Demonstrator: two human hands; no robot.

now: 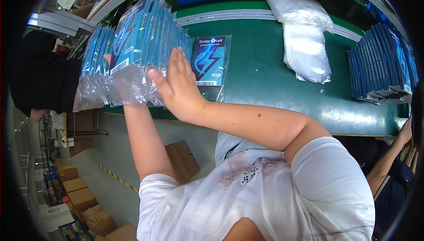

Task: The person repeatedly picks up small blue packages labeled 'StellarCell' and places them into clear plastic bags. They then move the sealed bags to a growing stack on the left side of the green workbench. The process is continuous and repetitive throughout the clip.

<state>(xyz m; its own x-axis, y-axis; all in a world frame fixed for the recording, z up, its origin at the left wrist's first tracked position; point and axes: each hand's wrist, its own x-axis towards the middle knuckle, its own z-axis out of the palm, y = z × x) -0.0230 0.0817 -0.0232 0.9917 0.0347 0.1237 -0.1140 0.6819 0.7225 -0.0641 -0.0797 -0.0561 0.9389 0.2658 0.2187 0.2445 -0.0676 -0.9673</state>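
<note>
The bunch of blue boxes (pixel 143 42) between the two hands is already in clear bags; the right hand (pixel 180 88) lies flat and open on its side, but the left hand (pixel 107 58) is mostly hidden, so I cannot tell its grip. One more bagged box (pixel 210 62) lies on the green bench (pixel 256 73). The far-right boxes (pixel 380 64) look bare, so maybe they are left.

Green tabletop (pixel 251 49) leaves a hand passage between 2 obstacles, the flat blue packet (pixel 210 62) and clear bags (pixel 304 49).
</note>
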